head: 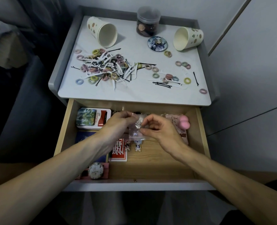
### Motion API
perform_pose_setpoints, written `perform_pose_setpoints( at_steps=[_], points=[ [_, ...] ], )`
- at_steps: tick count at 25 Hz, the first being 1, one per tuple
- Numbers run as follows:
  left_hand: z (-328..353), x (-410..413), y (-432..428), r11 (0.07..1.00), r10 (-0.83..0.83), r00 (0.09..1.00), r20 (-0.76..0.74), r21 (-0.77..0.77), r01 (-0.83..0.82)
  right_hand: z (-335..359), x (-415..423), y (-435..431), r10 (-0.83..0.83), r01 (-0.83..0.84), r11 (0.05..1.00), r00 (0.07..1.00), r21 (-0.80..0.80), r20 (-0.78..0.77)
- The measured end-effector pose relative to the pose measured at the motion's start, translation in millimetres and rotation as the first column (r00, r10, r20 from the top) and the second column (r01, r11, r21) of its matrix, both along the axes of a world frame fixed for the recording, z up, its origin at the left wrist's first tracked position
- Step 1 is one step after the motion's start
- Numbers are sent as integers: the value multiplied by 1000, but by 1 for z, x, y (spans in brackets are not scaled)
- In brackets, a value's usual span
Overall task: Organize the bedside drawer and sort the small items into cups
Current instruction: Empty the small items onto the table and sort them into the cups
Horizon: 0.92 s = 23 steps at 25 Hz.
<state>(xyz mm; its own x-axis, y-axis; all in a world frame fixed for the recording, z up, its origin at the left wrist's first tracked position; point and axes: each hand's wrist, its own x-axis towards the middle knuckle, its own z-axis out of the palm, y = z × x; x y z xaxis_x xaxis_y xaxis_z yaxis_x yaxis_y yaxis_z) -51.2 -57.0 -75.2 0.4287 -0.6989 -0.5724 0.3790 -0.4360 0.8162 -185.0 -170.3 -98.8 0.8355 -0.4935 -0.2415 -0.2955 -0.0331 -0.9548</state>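
The open wooden drawer [64, 127] of the bedside unit lies nearest. At its front left corner a round patterned object [95, 170] sits in a pink tray; further in lie a red printed card packet [119, 150] and a tin with a marbled green lid [85, 117]. Above the drawer's middle, both hands hold a small clear plastic zip bag [137, 130]. The left hand [116, 125] pinches its upper edge with curled fingertips. The right hand [160, 129] pinches its right side between thumb and bent fingers. The contents of the bag cannot be made out. Expect the bag to be very light, limp and slick: grip at the sealed strip or a corner, not the film face, and support it from both ends to prevent folding. A pink rounded object [185, 121] rests at the drawer's far right. Beyond, on the white tabletop [134, 95], the small items lie loose: a tangled pile of pastel hair ties, black hairpins and white floss picks [105, 67]. Hair ties will be soft and easily pinched; pins are thin, lie flat and should be lifted by an end. Two spotted paper cups, left [103, 34] and right [187, 38], lie tipped on their sides; both will crush easily and must be stood upright by the wall. A round printed badge [158, 43] and a clear lidded jar [148, 21] stand farthest.
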Motion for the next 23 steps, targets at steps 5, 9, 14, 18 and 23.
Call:
perform_pose_setpoints(
  at_steps=[5,9,14,18,23],
  points=[
    [-2,1,0,992,127,992,25,3,-127,5,0,0,-75,75,997,997,11,-1],
    [-3,4,1,985,175,984,-20,-8,-175,10,-1,4,-52,51,999,997,16,48],
    [-5,-2,0,994,113,992,64,4,-114,7,0,3,-107,105,994,992,21,69],
    [-9,0,0,995,94,958,272,15,-102,4,1,5,-148,150,988,987,-23,58],
    [-10,1,-1,992,126,970,208,-27,-124,4,1,5,-179,179,984,982,9,67]
  ],
)
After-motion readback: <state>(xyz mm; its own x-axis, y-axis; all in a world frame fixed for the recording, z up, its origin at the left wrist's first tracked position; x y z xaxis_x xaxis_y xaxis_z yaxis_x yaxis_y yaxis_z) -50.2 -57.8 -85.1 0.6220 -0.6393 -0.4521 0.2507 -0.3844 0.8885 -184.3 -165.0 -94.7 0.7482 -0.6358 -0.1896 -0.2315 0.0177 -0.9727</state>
